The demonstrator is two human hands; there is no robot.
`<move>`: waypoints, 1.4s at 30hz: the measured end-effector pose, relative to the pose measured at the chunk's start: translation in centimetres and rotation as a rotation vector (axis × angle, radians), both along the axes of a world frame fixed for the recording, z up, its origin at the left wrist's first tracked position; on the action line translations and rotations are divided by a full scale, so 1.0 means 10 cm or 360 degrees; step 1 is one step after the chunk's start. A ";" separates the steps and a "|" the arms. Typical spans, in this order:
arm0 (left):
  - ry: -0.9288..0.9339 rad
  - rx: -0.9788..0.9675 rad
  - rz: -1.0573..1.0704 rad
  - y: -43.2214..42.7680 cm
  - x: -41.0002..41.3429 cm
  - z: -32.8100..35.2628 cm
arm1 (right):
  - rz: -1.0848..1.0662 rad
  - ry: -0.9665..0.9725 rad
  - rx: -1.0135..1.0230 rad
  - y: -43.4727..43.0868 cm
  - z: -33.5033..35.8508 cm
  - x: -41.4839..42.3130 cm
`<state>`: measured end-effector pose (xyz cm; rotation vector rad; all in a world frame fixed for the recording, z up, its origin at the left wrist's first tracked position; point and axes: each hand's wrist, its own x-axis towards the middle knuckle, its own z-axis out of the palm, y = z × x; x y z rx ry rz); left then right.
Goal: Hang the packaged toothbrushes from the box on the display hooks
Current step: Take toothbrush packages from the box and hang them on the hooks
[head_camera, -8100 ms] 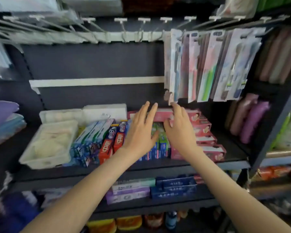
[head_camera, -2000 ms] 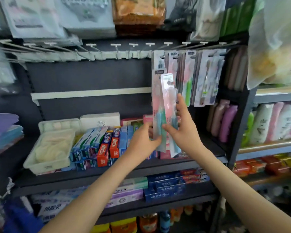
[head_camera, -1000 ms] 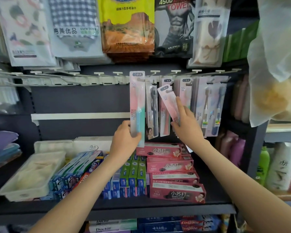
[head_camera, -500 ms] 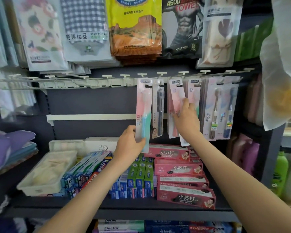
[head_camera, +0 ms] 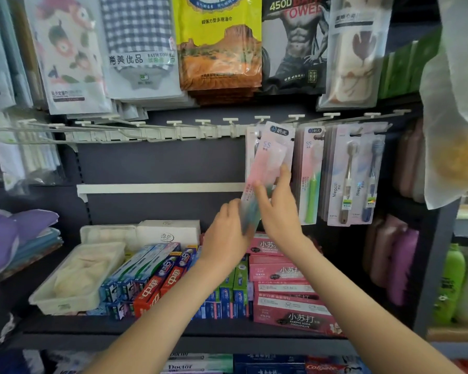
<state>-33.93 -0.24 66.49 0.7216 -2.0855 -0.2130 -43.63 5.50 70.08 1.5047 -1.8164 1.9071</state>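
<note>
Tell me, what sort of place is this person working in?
Most likely a shop's toiletries aisle: packaged toothbrushes hang on display hooks, the left hand and right hand hold another toothbrush pack up to them, boxed toothpaste lies on the shelf below, and bagged bath towels hang above.

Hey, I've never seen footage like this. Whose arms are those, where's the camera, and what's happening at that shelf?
There is no machine here: a person wears one wide-angle camera on the head, so you see their own bare arms reaching forward. The left hand grips the lower end of a pink toothbrush pack, and the right hand holds its middle; the pack is tilted, its top up at the row of white display hooks. More toothbrush packs hang to the right. On the shelf below lie toothpaste boxes and a white tray; bagged bath towels hang above. The hands are blurred, so I cannot tell whether the pack is on a hook yet.
</note>
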 end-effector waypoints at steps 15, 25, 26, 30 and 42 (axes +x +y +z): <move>-0.0262 -0.0603 -0.0030 -0.02 -0.50 0.00 | -0.0353 -0.0112 0.0333 0.03 0.14 -0.60; -0.0551 -0.0846 0.0355 -0.69 -0.62 0.26 | -0.0692 0.0685 0.0693 -0.06 0.14 -0.94; -0.0572 -0.0901 0.0406 -0.73 -0.66 0.27 | -0.0697 0.0725 0.0719 -0.07 0.13 -0.95; -0.0705 -0.0936 0.0517 -0.86 -0.78 0.33 | -0.0723 0.0758 0.0752 -0.10 0.13 -0.98; -0.0544 -0.0950 0.0416 -1.05 -0.86 0.31 | -0.0724 0.0476 0.0713 -0.40 0.29 -0.90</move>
